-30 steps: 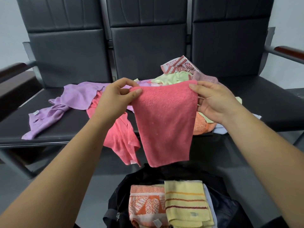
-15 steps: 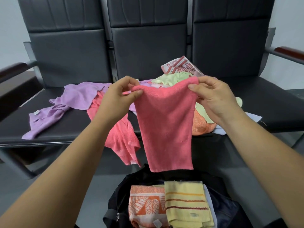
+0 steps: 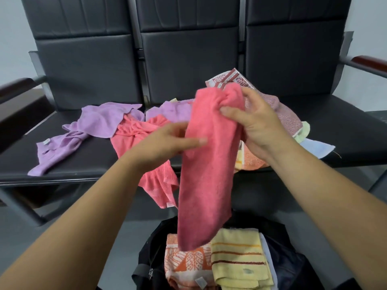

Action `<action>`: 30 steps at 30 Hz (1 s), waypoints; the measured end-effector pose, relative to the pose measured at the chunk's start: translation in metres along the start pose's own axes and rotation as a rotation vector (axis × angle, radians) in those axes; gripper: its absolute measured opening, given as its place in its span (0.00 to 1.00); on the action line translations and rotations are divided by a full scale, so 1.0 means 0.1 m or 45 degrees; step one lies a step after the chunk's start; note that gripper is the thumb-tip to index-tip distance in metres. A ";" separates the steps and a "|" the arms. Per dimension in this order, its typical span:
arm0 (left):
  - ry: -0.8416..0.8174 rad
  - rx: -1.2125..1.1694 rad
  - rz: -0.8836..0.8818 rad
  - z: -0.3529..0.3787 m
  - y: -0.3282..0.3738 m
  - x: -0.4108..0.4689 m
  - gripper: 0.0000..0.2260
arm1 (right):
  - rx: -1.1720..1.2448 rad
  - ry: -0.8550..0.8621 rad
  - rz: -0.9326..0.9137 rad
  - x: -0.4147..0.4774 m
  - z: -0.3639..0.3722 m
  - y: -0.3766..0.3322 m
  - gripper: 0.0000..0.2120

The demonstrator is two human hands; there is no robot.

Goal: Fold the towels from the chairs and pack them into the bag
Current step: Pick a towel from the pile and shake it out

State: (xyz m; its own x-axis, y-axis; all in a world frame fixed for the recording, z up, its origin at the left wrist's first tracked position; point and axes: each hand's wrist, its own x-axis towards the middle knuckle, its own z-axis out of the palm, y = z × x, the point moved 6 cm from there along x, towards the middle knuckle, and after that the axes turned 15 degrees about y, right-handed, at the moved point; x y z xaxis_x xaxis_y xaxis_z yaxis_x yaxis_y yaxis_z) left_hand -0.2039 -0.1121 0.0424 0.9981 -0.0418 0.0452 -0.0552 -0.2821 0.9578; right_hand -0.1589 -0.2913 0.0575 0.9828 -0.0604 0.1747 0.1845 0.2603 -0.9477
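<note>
A pink towel [image 3: 206,168] hangs lengthwise, folded narrow, above the open black bag [image 3: 146,266]. My right hand [image 3: 253,122] grips its bunched top end. My left hand [image 3: 167,143] sits at the towel's left edge about a third of the way down, thumb lying on the front, fingers behind the cloth. Inside the bag lie a folded orange patterned towel [image 3: 186,262] and a folded yellow striped towel [image 3: 238,258]. On the chair seats lie a purple towel [image 3: 92,126], another pink towel [image 3: 146,147] draped over the front edge, and a heap of mixed towels [image 3: 289,118].
Three joined black chairs [image 3: 188,55] stand ahead, with armrests at far left [image 3: 16,84] and far right [image 3: 368,61]. The bag sits on the grey floor directly below my hands, in front of the seats.
Both hands held the towel's top corners apart; now the right hand has gathered both corners and the left hand has dropped lower along the towel's left edge. The towel hangs narrower.
</note>
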 end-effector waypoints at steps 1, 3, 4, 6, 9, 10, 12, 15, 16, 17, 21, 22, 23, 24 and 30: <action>-0.070 0.165 -0.021 0.03 -0.08 -0.02 0.12 | 0.048 0.040 0.045 0.04 -0.04 0.00 0.20; -0.111 0.157 -0.070 0.08 -0.16 -0.04 0.10 | 0.069 0.120 0.116 0.09 -0.13 0.00 0.19; -0.121 0.016 -0.095 0.11 -0.18 -0.04 0.12 | 0.055 0.153 0.158 0.12 -0.18 0.03 0.19; -0.124 -0.332 -0.160 0.18 -0.15 -0.04 0.15 | -0.015 0.155 0.297 0.13 -0.25 0.12 0.19; 0.034 -0.705 -0.231 0.22 -0.10 0.01 0.18 | -0.093 -0.004 0.517 0.06 -0.27 0.26 0.18; 0.111 -0.782 -0.258 0.21 -0.10 0.03 0.18 | -0.056 -0.013 0.558 0.05 -0.28 0.29 0.17; 0.238 -0.876 -0.322 0.17 -0.12 0.07 0.18 | 0.119 -0.018 0.675 -0.01 -0.27 0.32 0.11; 0.329 -0.972 -0.401 0.11 -0.13 0.09 0.18 | 0.291 0.008 0.837 -0.04 -0.28 0.44 0.20; 0.349 -1.006 -0.400 0.09 -0.13 0.10 0.18 | 0.249 0.003 0.881 -0.06 -0.29 0.50 0.21; 0.363 -1.037 -0.389 0.06 -0.13 0.12 0.19 | 0.196 -0.024 0.920 -0.08 -0.27 0.54 0.22; 0.381 -1.057 -0.364 -0.01 -0.20 0.17 0.20 | -0.024 -0.263 0.895 -0.10 -0.22 0.64 0.19; 0.369 -1.043 -0.353 -0.03 -0.21 0.18 0.20 | -0.025 -0.318 0.856 -0.11 -0.20 0.62 0.18; 0.343 -1.023 -0.330 -0.05 -0.22 0.20 0.21 | 0.003 -0.354 0.816 -0.10 -0.17 0.60 0.20; 0.305 -0.990 -0.285 -0.08 -0.22 0.21 0.21 | 0.048 -0.342 0.765 -0.07 -0.16 0.57 0.22; 0.285 -0.330 -0.090 -0.33 -0.28 0.20 0.14 | 0.058 -0.021 0.429 0.13 -0.29 0.46 0.18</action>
State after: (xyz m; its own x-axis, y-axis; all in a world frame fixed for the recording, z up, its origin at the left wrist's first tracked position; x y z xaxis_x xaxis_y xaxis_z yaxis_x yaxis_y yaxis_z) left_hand -0.1811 -0.0732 0.0260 0.9820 0.1885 0.0099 -0.0056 -0.0231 0.9997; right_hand -0.1382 -0.3085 0.0081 0.9885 0.0518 -0.1419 -0.1509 0.3059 -0.9400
